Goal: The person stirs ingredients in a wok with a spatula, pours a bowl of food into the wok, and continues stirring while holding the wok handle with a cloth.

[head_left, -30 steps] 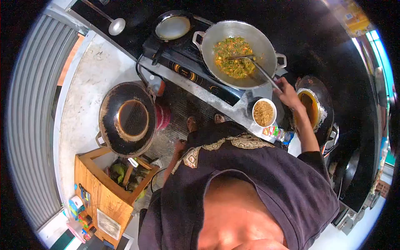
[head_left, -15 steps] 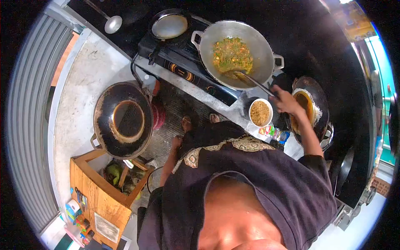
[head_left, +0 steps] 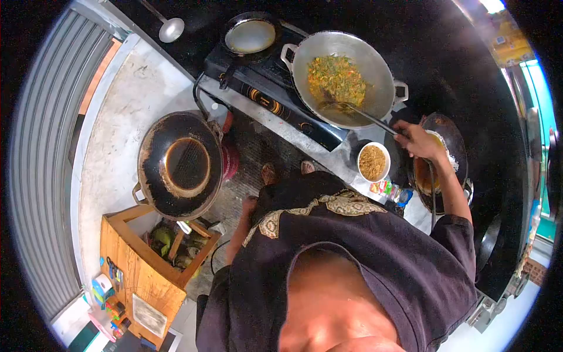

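Head view: right hand (head_left: 417, 141) fingers clenched on thin metal spatula (head_left: 359, 112) in round steel wok (head_left: 343, 76); left hand (head_left: 250, 205) fingers unclear.

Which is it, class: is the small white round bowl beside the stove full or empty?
Full: the small white round bowl holds brown crumbly food nearly to its rim.

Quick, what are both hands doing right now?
Right hand: closed on the spatula handle, its blade in the wok.
Left hand: hangs by the person's side, holding nothing visible; open or closed cannot be told.
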Demonstrator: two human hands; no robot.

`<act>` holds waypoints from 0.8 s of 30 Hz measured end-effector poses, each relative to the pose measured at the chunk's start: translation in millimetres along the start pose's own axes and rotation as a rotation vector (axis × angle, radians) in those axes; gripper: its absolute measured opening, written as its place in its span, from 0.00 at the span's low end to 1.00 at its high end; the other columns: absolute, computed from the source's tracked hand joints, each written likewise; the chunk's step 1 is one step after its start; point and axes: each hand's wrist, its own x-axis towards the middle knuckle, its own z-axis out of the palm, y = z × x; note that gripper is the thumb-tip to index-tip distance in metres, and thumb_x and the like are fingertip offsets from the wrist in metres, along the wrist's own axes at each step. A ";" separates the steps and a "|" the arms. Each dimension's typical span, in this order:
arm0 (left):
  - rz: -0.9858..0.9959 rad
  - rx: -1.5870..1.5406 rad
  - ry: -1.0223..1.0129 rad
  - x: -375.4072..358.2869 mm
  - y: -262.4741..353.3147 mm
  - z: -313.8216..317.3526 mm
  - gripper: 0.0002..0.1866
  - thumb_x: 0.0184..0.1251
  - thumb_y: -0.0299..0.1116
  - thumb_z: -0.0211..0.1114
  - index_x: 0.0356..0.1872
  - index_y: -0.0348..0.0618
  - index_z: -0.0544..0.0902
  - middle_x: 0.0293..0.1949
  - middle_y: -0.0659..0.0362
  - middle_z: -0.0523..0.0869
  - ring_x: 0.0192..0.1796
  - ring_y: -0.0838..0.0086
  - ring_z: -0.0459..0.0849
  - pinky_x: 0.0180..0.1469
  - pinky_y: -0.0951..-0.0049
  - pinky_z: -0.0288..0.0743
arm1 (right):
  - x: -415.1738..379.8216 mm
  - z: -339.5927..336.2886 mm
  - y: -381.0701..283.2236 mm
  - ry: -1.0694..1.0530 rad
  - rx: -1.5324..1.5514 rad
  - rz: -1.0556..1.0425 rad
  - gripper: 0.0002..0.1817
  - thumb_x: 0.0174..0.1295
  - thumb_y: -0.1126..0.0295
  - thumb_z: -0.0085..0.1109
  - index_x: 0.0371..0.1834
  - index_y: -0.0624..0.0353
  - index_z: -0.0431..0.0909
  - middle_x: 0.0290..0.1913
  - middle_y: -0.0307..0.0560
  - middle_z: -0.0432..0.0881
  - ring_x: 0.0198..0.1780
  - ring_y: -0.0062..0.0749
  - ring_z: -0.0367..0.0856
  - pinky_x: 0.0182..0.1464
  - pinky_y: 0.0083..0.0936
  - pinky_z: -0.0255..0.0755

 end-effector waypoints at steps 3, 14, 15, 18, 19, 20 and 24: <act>-0.231 0.081 -0.099 -0.1 11.2 -0.8 0.17 0.56 0.43 0.58 0.36 0.39 0.84 0.34 0.52 0.85 0.35 0.61 0.83 0.41 0.62 0.76 | 56.2 43.5 40.5 0.247 -0.213 -0.364 0.15 0.63 0.68 0.49 0.51 0.63 0.68 0.24 0.53 0.76 0.21 0.42 0.76 0.24 0.36 0.69; -0.382 -0.201 -0.067 10.0 75.0 -69.2 0.16 0.58 0.41 0.57 0.38 0.37 0.81 0.19 0.57 0.81 0.21 0.72 0.79 0.23 0.70 0.71 | 149.0 43.0 59.6 0.749 -0.175 -0.141 0.13 0.58 0.71 0.52 0.46 0.62 0.71 0.31 0.67 0.78 0.39 0.61 0.78 0.39 0.46 0.71; -0.389 -0.184 -0.061 7.3 77.9 -73.4 0.16 0.58 0.41 0.57 0.37 0.37 0.81 0.19 0.57 0.81 0.21 0.72 0.80 0.23 0.70 0.72 | 151.4 43.3 58.1 0.760 -0.204 -0.092 0.13 0.59 0.70 0.52 0.47 0.61 0.71 0.31 0.67 0.79 0.39 0.61 0.78 0.39 0.47 0.71; -0.458 -0.094 -0.148 1.4 83.7 -80.4 0.17 0.58 0.42 0.57 0.35 0.37 0.82 0.19 0.57 0.82 0.20 0.70 0.80 0.23 0.68 0.72 | 170.0 44.3 53.1 0.762 -0.266 -0.015 0.16 0.60 0.66 0.52 0.50 0.57 0.69 0.31 0.65 0.79 0.39 0.61 0.78 0.39 0.48 0.71; -0.378 -0.067 -0.183 2.7 81.8 -83.9 0.17 0.58 0.43 0.57 0.35 0.37 0.82 0.20 0.57 0.82 0.21 0.70 0.80 0.24 0.68 0.73 | 171.7 47.9 54.1 0.733 -0.314 0.016 0.16 0.60 0.66 0.52 0.51 0.57 0.69 0.32 0.66 0.79 0.39 0.61 0.78 0.39 0.48 0.71; -0.300 -0.041 -0.219 2.0 78.7 -88.2 0.18 0.58 0.44 0.57 0.34 0.37 0.82 0.20 0.56 0.83 0.21 0.70 0.81 0.25 0.68 0.73 | 172.2 52.5 55.9 0.700 -0.362 0.048 0.17 0.60 0.66 0.53 0.51 0.56 0.68 0.32 0.66 0.79 0.39 0.61 0.78 0.40 0.48 0.70; 0.112 0.067 -0.188 11.8 5.5 -70.0 0.18 0.57 0.46 0.57 0.36 0.42 0.84 0.25 0.53 0.85 0.26 0.65 0.83 0.31 0.66 0.76 | 117.3 59.9 26.6 0.542 -0.449 0.105 0.16 0.60 0.66 0.53 0.50 0.56 0.69 0.33 0.66 0.79 0.40 0.60 0.78 0.41 0.48 0.71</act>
